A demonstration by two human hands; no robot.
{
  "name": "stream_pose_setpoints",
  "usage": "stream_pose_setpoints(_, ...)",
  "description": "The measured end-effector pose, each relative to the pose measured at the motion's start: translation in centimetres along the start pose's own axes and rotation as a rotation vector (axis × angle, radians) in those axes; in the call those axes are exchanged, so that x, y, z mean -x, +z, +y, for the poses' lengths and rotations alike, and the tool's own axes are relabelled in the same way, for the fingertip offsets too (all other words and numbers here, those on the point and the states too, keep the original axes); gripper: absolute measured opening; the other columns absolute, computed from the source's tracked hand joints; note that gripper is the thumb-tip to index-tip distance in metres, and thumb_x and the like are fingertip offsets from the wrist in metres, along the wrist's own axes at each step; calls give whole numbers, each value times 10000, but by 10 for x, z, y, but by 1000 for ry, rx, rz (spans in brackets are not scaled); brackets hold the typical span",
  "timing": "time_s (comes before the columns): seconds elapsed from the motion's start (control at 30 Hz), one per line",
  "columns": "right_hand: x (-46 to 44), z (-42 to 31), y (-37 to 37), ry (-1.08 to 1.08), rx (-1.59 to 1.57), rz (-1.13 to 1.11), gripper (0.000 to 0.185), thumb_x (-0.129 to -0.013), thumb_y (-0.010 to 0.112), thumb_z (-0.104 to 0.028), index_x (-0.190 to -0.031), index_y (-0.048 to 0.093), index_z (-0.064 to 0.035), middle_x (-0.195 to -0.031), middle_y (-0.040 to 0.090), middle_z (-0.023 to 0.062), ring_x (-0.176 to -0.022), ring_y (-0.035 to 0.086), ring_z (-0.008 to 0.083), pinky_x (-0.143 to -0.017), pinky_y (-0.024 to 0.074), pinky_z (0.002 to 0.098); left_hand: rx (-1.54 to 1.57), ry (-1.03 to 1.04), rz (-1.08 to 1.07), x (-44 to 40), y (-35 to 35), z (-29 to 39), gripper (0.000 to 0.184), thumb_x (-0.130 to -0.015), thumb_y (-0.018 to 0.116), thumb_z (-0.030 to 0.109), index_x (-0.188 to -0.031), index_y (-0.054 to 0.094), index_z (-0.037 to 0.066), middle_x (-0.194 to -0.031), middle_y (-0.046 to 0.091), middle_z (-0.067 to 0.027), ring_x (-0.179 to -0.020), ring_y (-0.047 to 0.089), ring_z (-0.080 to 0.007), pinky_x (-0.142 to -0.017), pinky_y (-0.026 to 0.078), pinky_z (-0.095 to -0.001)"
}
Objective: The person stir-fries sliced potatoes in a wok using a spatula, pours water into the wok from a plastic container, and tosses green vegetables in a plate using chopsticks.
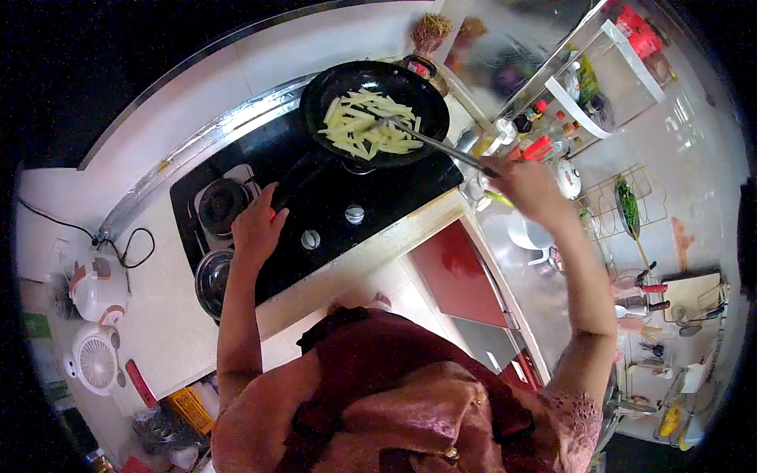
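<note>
A black wok stands on the back right of the black glass gas stove, with pale cut potato strips spread inside it. My right hand is closed around the handle of a long metal spatula. The spatula's head rests among the strips, partly covered by them. My left hand is closed on the end of the wok's long dark handle, which is hard to make out against the stove top.
Left of the wok is a second burner, and a metal bowl sits near it. Seasoning bottles crowd the right counter, close to my right hand. Further right, a dish of chopped greens lies on a wire rack. A rice cooker stands at the left.
</note>
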State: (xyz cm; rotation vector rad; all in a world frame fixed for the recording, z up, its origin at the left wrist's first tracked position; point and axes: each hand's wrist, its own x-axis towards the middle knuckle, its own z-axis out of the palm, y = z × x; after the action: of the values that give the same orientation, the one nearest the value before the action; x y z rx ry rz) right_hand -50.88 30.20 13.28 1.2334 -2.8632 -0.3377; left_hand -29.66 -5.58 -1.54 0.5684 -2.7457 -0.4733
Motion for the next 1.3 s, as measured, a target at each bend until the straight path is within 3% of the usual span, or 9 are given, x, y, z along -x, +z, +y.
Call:
stream_pose_setpoints(0.23, 37, 9, -97, 20, 48, -49, 379, -751, 655, -172, -1128, 624, -188, -842, 660, 112, -716, 625, 314, -641, 482, 412, 24, -47, -82, -4, -2, 2, 503, -824, 613, 281, -1277, 428, 165, -872, 638, -141, -814, 621, -354, -701, 487, -457)
stream_pose_setpoints(0.4, -5, 3, -42, 31, 45, -70, 345, -782, 631, -171, -1127, 614, -173, -866, 659, 117, -762, 629, 313, -679, 486, 419, 60, 52, -11, -2, 2, -7, 527, -826, 611, 272, -1301, 415, 153, -983, 624, -169, -871, 610, -359, -730, 486, -453)
stream_pose_setpoints(0.53, 12, 1, -61, 36, -115, -81, 344, -797, 617, -158, -1140, 596, -167, -888, 659, 113, -791, 628, 319, -715, 486, 428, 63, 71, -9, -1, 4, -12, 549, -830, 606, 263, -1324, 400, 137, -1033, 615, -176, -897, 607, -355, -757, 485, -442)
stream_pose_setpoints(0.7, 15, -9, -50, -157, -327, -145, 333, -841, 590, -146, -1166, 573, -79, -920, 654, 148, -829, 633, 318, -731, 476, 391, 75, 109, 21, -2, 7, -12, 549, -833, 603, 261, -1325, 402, 124, -1033, 615, -180, -893, 608, -355, -762, 484, -435)
stream_pose_setpoints(0.8, -12, -23, -15, -155, -424, -13, 345, -847, 584, -242, -1169, 586, -118, -820, 649, 166, -772, 626, 345, -705, 480, 422, 62, 101, -19, -3, 4, -12, 558, -832, 604, 264, -1330, 399, 118, -1037, 612, -184, -895, 609, -357, -759, 484, -435)
stream_pose_setpoints(0.9, -17, -27, -23, -192, -448, 97, 355, -851, 574, -234, -1190, 572, -128, -769, 640, 163, -722, 631, 340, -659, 490, 438, 63, 66, -83, -4, -1, -11, 566, -836, 600, 272, -1337, 391, 113, -1043, 610, -185, -901, 608, -359, -757, 484, -439)
stream_pose_setpoints(1.03, -34, -57, -7, -109, -32, 158, 396, -831, 582, -193, -1225, 551, -212, -742, 625, 133, -639, 624, 290, -567, 485, 421, 75, 55, -104, -3, -1, -10, 566, -842, 592, 280, -1340, 383, 110, -1046, 610, -179, -906, 606, -359, -754, 486, -446)
stream_pose_setpoints(1.13, -39, -40, 21, -123, 105, 92, 403, -822, 590, -210, -1222, 554, -229, -715, 616, 121, -635, 620, 288, -547, 489, 406, 96, 70, -105, -4, -2, -13, 563, -846, 586, 279, -1339, 379, 104, -1048, 606, -173, -896, 606, -358, -752, 488, -451)
stream_pose_setpoints(1.3, -18, -15, -4, 8, 100, 96, 379, -845, 559, -208, -1223, 538, -215, -740, 631, 131, -670, 633, 298, -588, 507, 420, 99, 91, -98, -5, 0, -14, 562, -848, 579, 272, -1336, 370, 88, -1060, 596, -169, -879, 605, -359, -743, 490, -446)
